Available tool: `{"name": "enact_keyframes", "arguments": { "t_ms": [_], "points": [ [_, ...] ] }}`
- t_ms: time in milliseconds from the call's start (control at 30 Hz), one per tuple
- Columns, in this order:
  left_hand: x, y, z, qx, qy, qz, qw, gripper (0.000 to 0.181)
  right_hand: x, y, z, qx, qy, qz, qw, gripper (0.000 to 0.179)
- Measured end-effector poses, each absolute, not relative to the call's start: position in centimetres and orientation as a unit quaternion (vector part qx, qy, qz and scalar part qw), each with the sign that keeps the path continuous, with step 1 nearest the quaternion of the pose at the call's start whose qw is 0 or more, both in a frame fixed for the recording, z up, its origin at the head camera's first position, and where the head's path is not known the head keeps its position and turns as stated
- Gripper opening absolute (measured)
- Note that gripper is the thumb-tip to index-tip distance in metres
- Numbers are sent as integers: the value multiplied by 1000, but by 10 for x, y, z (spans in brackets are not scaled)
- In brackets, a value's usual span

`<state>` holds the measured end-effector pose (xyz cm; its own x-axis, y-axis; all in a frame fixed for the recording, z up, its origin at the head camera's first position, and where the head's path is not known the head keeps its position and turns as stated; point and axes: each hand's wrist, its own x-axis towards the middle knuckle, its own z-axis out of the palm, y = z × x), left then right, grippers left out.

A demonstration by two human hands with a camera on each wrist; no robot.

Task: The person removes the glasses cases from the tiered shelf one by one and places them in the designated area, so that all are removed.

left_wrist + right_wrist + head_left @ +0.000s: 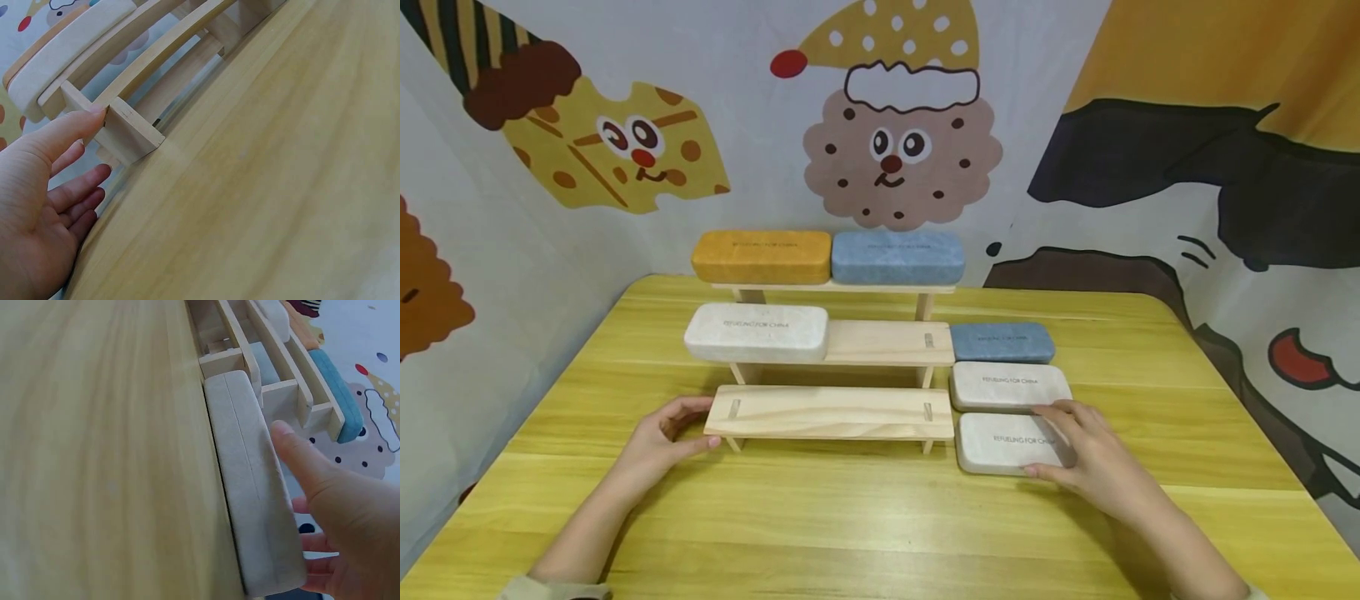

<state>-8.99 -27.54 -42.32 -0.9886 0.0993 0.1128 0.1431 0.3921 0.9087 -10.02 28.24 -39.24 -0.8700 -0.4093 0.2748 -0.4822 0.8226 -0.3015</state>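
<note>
A stepped wooden rack has three tiers, and its bottom tier point(831, 414) is bare. My left hand point(651, 450) holds the left end of that tier, thumb at the front corner and index finger toward the back. The other fingers curl loosely beside it in the left wrist view. At the rack's right, my right hand point(1097, 458) grips the right end of the nearest white glasses case point(1003, 442), thumb at its front edge and fingers along its back. That case point(250, 481) lies flat on the table. Another white case point(1007, 381) and a dark blue case point(1003, 343) lie behind it.
An orange case point(762, 258) and a light blue case point(898, 258) sit on the top tier. One white case point(756, 331) occupies the middle tier's left half, beside bare wood point(880, 337). Behind the table point(820, 525) hangs a cartoon-printed cloth point(745, 50).
</note>
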Motion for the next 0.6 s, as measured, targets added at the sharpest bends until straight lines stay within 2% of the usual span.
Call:
{"name": "enact_keyframes", "arguments": {
  "t_ms": [167,333,600],
  "points": [
    [-89,-276,-423,-72,-834,-547,18,50,-100,278,-382,230,-951,184,98,69],
    [-89,-276,-422,-70,-833,-549,15,50,-104,271,-374,241,-943,195,118,63],
    [-89,-275,-422,-65,-833,-549,12,50,-111,251,-358,257,-934,208,136,64]
  ]
}}
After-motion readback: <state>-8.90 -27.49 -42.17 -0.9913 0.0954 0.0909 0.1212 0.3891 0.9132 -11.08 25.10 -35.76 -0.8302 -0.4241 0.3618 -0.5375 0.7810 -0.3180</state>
